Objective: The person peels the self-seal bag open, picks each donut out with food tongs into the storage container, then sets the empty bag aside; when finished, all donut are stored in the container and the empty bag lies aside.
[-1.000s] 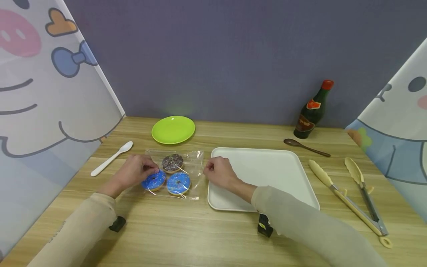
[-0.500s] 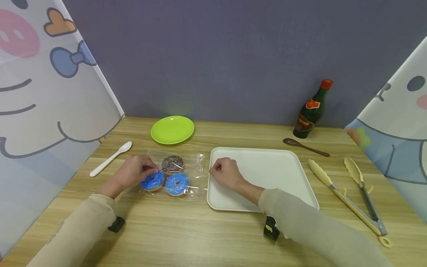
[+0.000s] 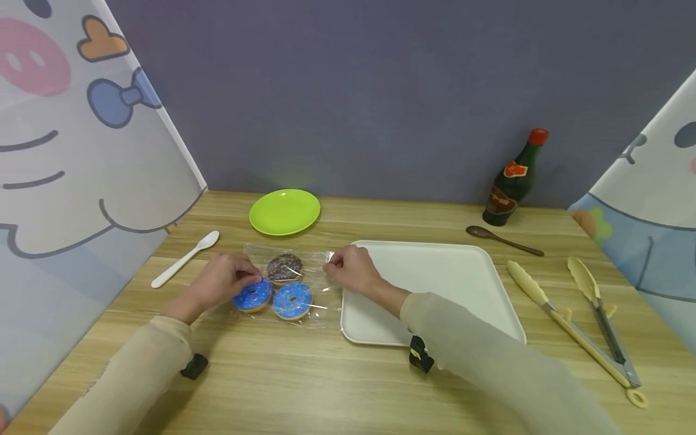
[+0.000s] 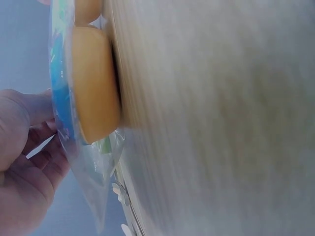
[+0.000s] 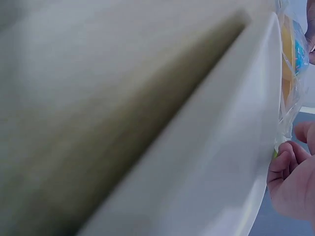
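A clear plastic bag lies on the wooden table with three doughnuts inside. Two are blue-topped, a left doughnut and a right doughnut; behind them is a brown sprinkled doughnut. My left hand pinches the bag's film at its left side, fingertips at the left blue doughnut; the left wrist view shows thumb and fingers against the film. My right hand pinches the bag's upper right edge, its fingers curled, and overlaps the white tray.
A green plate sits behind the bag, and a white spoon lies to its left. On the right are a dark wooden spoon, a green bottle against the back wall, and spread tongs.
My right hand drew right, off the bag's edge, then came back left and farther away to the bag's upper right corner. My left hand has stayed at the left blue doughnut.
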Tool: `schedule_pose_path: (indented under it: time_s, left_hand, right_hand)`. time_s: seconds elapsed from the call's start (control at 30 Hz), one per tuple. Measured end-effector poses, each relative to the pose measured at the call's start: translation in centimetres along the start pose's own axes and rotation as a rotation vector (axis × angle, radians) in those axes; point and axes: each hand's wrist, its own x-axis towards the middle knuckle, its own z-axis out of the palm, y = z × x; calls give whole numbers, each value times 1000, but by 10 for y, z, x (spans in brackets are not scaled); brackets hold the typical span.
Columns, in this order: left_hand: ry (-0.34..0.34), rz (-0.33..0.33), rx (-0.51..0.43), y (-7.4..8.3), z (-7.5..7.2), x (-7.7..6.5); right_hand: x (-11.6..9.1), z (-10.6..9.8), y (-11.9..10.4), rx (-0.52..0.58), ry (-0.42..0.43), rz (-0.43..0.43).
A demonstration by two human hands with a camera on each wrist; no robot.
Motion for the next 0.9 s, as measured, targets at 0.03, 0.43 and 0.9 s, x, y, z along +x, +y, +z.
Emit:
schedule_pose_path:
  time_s: [0.03, 0.43, 0.9]
  left_hand:
    - [-1, -2, -1, 0, 0, 0]
    - [-7, -1, 7, -2, 0, 1]
    - [12, -101, -11, -4, 1, -2]
  right_hand:
    - [1, 0, -1, -1, -8, 7]
    - [1, -8, 4, 37, -29, 54]
    - [-10, -10, 23, 45, 93, 76]
